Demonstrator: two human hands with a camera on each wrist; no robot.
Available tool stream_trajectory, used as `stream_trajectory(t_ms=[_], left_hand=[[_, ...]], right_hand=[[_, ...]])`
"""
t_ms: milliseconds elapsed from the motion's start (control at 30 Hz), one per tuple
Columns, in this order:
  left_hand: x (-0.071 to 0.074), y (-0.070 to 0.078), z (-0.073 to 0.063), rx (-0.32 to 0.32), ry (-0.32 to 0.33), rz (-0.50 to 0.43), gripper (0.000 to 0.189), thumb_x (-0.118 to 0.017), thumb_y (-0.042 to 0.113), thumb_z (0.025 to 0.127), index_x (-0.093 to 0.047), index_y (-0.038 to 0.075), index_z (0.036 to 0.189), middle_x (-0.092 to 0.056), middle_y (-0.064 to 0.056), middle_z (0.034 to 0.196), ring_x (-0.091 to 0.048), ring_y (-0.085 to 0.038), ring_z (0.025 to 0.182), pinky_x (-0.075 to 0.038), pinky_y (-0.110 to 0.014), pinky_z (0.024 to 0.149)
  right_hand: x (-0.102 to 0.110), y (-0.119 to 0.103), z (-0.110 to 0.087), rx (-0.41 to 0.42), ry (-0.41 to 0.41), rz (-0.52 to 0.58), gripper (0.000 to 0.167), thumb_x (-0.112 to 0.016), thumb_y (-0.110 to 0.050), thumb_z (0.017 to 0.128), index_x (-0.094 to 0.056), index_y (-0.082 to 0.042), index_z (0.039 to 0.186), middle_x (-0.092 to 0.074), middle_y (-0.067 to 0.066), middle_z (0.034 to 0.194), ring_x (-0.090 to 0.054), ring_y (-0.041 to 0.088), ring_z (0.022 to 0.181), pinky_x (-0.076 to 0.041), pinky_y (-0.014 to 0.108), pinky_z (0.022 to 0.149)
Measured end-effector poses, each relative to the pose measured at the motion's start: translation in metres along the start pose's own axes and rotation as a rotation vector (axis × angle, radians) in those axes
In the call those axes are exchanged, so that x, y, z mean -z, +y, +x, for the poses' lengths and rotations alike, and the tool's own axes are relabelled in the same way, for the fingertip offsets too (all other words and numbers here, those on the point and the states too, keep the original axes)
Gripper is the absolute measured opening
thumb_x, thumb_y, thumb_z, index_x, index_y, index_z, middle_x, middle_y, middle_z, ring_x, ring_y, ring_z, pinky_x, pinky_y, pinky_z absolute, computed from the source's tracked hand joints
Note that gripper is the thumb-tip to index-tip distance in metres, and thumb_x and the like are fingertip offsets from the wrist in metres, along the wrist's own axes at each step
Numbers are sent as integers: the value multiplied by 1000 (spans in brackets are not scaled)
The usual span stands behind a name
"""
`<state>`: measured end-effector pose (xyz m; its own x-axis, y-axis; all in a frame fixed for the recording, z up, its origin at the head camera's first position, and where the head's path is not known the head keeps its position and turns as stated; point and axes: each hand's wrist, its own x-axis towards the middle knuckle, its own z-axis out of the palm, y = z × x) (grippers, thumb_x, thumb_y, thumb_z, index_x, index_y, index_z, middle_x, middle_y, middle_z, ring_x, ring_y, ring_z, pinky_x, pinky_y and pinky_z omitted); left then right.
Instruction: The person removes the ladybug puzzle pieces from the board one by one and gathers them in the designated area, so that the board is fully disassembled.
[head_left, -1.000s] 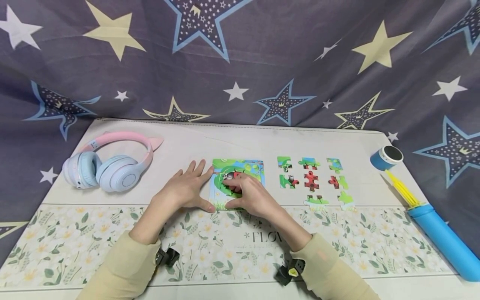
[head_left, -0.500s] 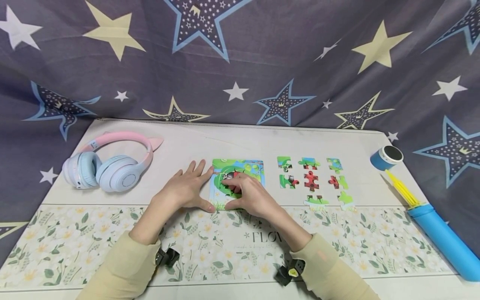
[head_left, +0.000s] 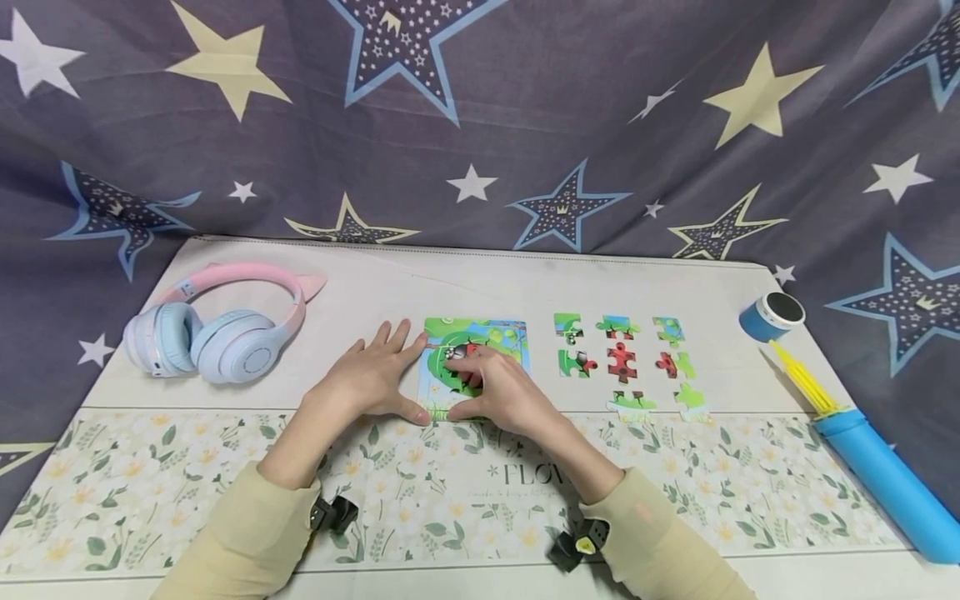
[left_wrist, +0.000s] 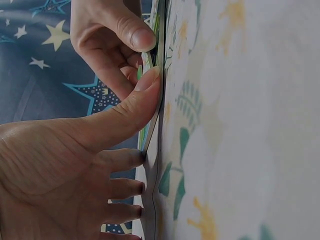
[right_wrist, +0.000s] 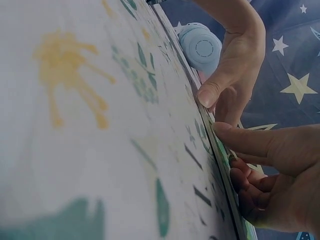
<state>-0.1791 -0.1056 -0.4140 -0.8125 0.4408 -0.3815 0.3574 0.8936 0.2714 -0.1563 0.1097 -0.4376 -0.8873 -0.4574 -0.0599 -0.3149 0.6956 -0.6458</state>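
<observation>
A square puzzle board (head_left: 510,335) with a ladybug picture lies flat in the middle of the table. Over its lower part is my right hand (head_left: 504,390), fingers curled, thumb down near the front edge. In the left wrist view the thin edge of a puzzle piece (left_wrist: 149,60) shows tilted under that thumb; the hand pinches it and hides most of it. My left hand (head_left: 375,375) rests at the board's left side with fingers spread, its thumb touching the lower left corner. Several loose puzzle pieces (head_left: 622,363) lie in rows right of the board.
Pink and blue headphones (head_left: 236,346) lie at the left. At the right edge stand a small blue cylinder with a dark top (head_left: 772,317) and a blue pump-like tube with a yellow end (head_left: 888,483). A starry curtain (head_left: 480,125) hangs behind the table.
</observation>
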Motion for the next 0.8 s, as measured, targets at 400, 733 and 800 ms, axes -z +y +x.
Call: stream_trajectory(t_ms=[400, 733, 800], left_hand=[[1, 1, -2, 6, -8, -10, 119, -82, 60, 77, -22, 8, 165, -6, -25, 172, -7, -48, 159, -16, -68, 126], [1, 0, -3, 2, 4, -15, 120, -84, 59, 76, -22, 7, 164, -6, -25, 171, -8, -48, 159, -16, -69, 126], [1, 0, -3, 3, 5, -17, 120, -84, 59, 76, -22, 7, 164, -6, -25, 171, -8, -48, 159, -16, -69, 126]], right_hand=[[18, 18, -6, 46, 3, 102, 65, -89, -22, 82, -65, -11, 141, -65, 6, 101, -63, 15, 91, -56, 24, 78], [51, 51, -41, 45, 6, 73, 63, -90, -26, 78, -68, -16, 137, -64, 1, 104, -60, 18, 95, -56, 32, 81], [57, 58, -49, 46, 19, 50, 63, -90, -26, 78, -68, -17, 137, -64, -1, 104, -60, 18, 96, -55, 32, 81]])
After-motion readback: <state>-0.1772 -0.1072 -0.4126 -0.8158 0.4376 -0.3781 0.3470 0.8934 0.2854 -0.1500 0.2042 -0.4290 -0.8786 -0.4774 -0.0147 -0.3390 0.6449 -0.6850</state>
